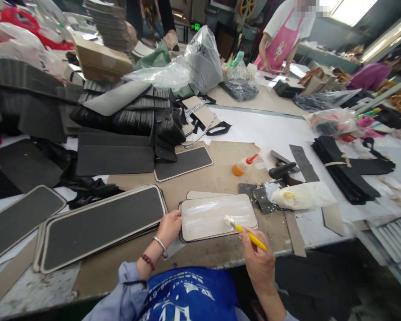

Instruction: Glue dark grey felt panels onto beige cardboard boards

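My left hand (169,226) is closed on the left edge of a pale rounded panel (217,216) that lies flat on the brown table (217,174). My right hand (259,261) is closed around a yellow-handled brush (245,231). Its white bristle tip rests on the panel's wet, shiny surface near the lower right. A second pale panel peeks out from under the first one. Left of my left hand lies a stack of long dark panels with pale rims (102,227).
An orange glue bottle with a red tip (242,166) stands behind the panel. A white glue-smeared pouch (302,195) and black tools lie to the right. Black strips (345,171) are bundled far right. Stacks of black pieces fill the left. Two people stand at the table's far end.
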